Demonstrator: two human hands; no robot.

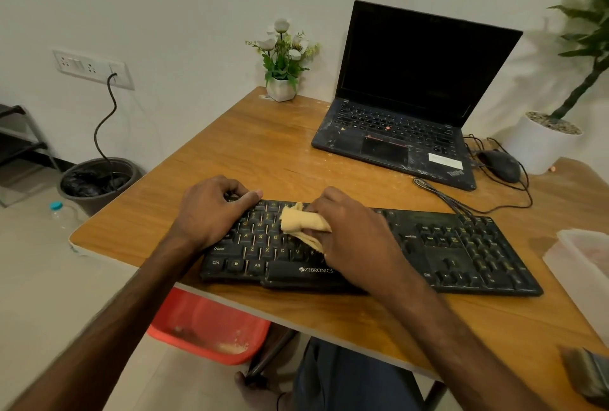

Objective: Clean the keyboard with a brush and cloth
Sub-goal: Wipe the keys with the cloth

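- Two bare hands worked at the black keyboard (445, 245), which lay along the near side of the wooden table (263, 146).
- Nearest of all, in front of the keyboard's right end, a flat brush (590, 374) lay on the table's edge, well apart from both hands and only partly in sight.
- Below and in front of the keyboard's left end, a red basin (211, 325) sat under the table with some pale crumbs in it.
- At the keyboard's left far corner, the left hand (211, 212) gripped the board, its fingers curled over the back edge and its thumb stretched along the top row.
- Over the keyboard's letter keys, the right hand (356, 239) clutched a bunched yellow cloth (301, 222), fingers closed round it, and the cloth touched the keys around the upper letter rows.
- Just beside the keyboard's right end stood a translucent plastic box (583, 262).
- Behind the keyboard's right half, an open laptop (412, 97) showed a dark screen and a dusty, smeared deck.
- Behind the keyboard's right end, just right of that laptop, a black mouse (499, 165) lay among loose cables.
- Farthest behind the keyboard, a small white pot of flowers (281, 61) stood at the table's back edge by the wall.
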